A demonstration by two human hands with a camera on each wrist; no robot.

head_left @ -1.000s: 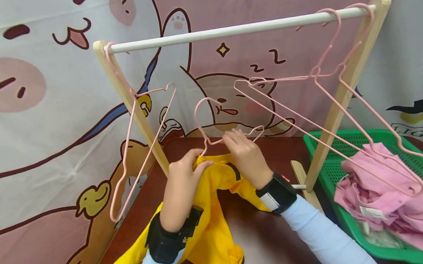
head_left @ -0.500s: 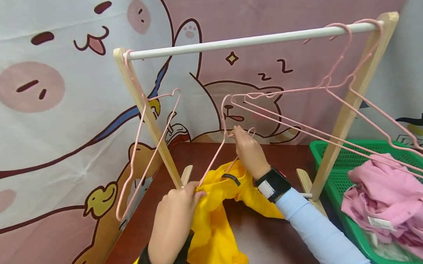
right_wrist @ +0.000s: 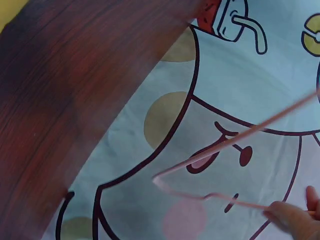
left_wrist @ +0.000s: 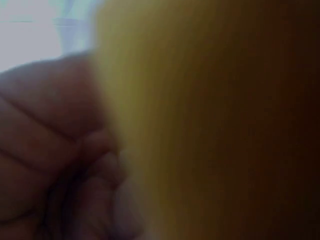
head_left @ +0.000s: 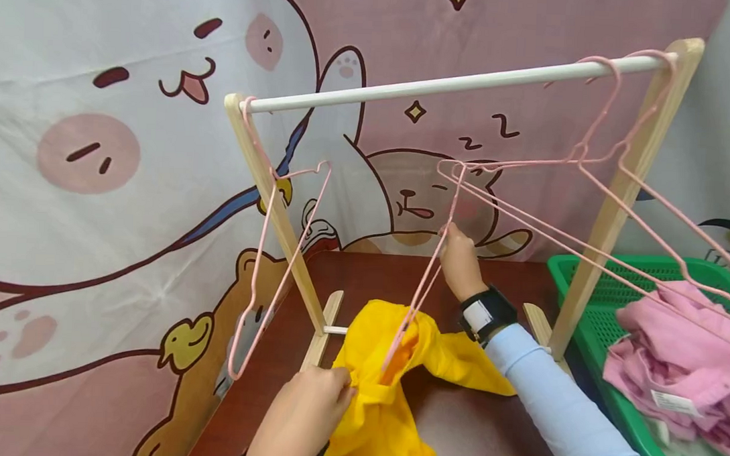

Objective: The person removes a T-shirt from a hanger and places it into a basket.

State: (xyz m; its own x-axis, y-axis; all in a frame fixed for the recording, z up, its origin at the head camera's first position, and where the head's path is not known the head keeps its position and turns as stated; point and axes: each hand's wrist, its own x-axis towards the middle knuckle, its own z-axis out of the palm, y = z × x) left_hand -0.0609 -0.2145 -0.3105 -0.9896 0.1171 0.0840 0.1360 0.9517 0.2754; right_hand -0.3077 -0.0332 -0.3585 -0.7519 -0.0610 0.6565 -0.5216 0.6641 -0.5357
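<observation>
In the head view, a yellow long-sleeved garment (head_left: 376,416) lies bunched over the table. My left hand (head_left: 304,410) pinches the cloth at its neck opening. My right hand (head_left: 460,261) holds a pink wire hanger (head_left: 457,191) near its neck, below the hook. The hanger is seen nearly edge-on, and its lower end dips into the neck opening. In the right wrist view, one bare corner of the hanger (right_wrist: 235,138) shows against the backdrop, with the fingers (right_wrist: 290,217) on its wire. Blurred yellow cloth (left_wrist: 165,120) covers most of the left wrist view.
A wooden rack with a white rail (head_left: 442,86) stands behind the garment. One pink hanger (head_left: 258,251) hangs at its left end, two at its right. A green basket (head_left: 587,276) holding pink clothing (head_left: 669,346) is at the right. A cartoon-printed cloth (head_left: 191,182) hangs behind.
The right hand has moved away from the garment and turned the hanger edge-on, its near end now in the neck opening. The left hand has moved lower with the cloth. The head view has shifted.
</observation>
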